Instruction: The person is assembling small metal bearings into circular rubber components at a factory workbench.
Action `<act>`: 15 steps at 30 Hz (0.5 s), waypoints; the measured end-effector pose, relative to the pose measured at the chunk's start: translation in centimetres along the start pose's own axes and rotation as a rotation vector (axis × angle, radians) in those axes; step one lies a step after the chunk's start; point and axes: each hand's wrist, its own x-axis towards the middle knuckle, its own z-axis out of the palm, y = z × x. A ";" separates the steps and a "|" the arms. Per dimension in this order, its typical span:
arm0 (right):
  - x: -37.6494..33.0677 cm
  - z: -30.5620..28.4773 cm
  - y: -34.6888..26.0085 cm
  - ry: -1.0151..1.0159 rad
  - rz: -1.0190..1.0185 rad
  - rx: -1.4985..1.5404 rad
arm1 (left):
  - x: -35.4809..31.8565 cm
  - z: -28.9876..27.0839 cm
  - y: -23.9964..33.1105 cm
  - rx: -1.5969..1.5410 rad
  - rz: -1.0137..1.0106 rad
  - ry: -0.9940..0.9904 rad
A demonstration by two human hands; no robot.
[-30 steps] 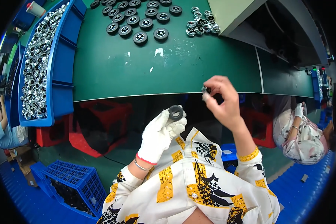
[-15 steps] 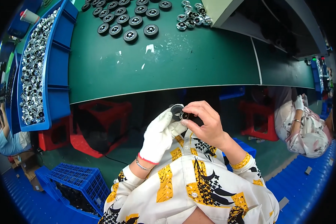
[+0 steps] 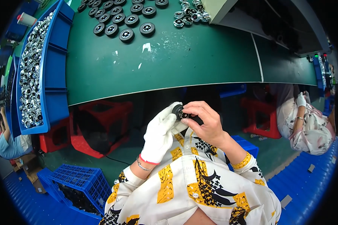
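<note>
My left hand [image 3: 159, 131], in a white glove with a red cuff edge, grips a black tire [image 3: 176, 109] in front of my chest, just off the table's near edge. My bare right hand [image 3: 207, 122] pinches a small hub [image 3: 184, 115] with a dark face and shiny rim between thumb and fingers. The hub sits against the tire's side; how far it goes in is hidden by my fingers. On the green table [image 3: 161, 63], several black wheels [image 3: 147, 29] lie at the far left, and several loose chrome hubs [image 3: 187, 17] are clustered right of them.
A long blue bin [image 3: 56, 71] full of chrome hubs [image 3: 32, 71] stands at the left. Red stools [image 3: 101, 127] are under the table edge, and a blue crate [image 3: 79, 176] is on the floor at lower left. Another person [image 3: 304, 127] sits at the right.
The tire has turned more edge-on in my left hand, with the hub held close against it. Things on the table appear slightly shifted up and left as the view moved.
</note>
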 end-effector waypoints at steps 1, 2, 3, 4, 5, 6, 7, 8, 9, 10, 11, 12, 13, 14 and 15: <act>-0.1 0.0 0.1 0.009 0.016 0.025 | 0.0 0.2 0.2 0.019 0.002 0.004; -0.2 0.0 0.1 0.010 0.017 0.024 | 0.0 0.3 0.2 0.037 0.005 0.008; -0.3 0.0 0.0 0.009 0.040 0.038 | 0.0 0.4 0.2 0.037 0.005 0.008; -0.3 0.1 -0.1 0.007 0.062 0.051 | 0.0 0.4 0.2 0.035 0.006 0.008; -0.3 0.1 0.0 0.007 0.062 0.051 | 0.0 0.4 0.2 0.032 0.006 0.007; -0.4 0.1 0.0 0.012 0.048 0.047 | 0.0 0.3 0.2 0.032 0.005 0.007; -0.4 0.2 0.1 0.017 0.033 0.042 | 0.0 0.3 0.1 0.038 0.006 0.011; -0.4 0.2 0.1 0.017 0.033 0.041 | 0.0 0.3 0.1 0.045 0.007 0.016; -0.3 0.2 0.2 0.023 0.009 0.026 | 0.0 0.3 0.1 0.045 0.008 0.016; -0.2 0.2 0.2 0.028 -0.016 0.012 | -0.1 0.3 0.1 0.056 0.010 0.022; -0.2 0.2 0.3 0.028 -0.016 0.012 | -0.1 0.3 0.1 0.067 0.012 0.029; -0.1 0.2 0.4 0.029 -0.029 0.007 | -0.2 0.2 0.0 0.066 0.013 0.028; -0.1 0.3 0.5 0.029 -0.043 0.002 | -0.2 0.0 -0.1 0.063 0.015 0.029; -0.1 0.3 0.6 0.029 -0.043 0.001 | -0.2 -0.1 -0.2 0.061 0.017 0.030; -0.1 0.3 0.7 0.029 -0.070 -0.021 | -0.2 0.0 -0.3 0.061 0.016 0.029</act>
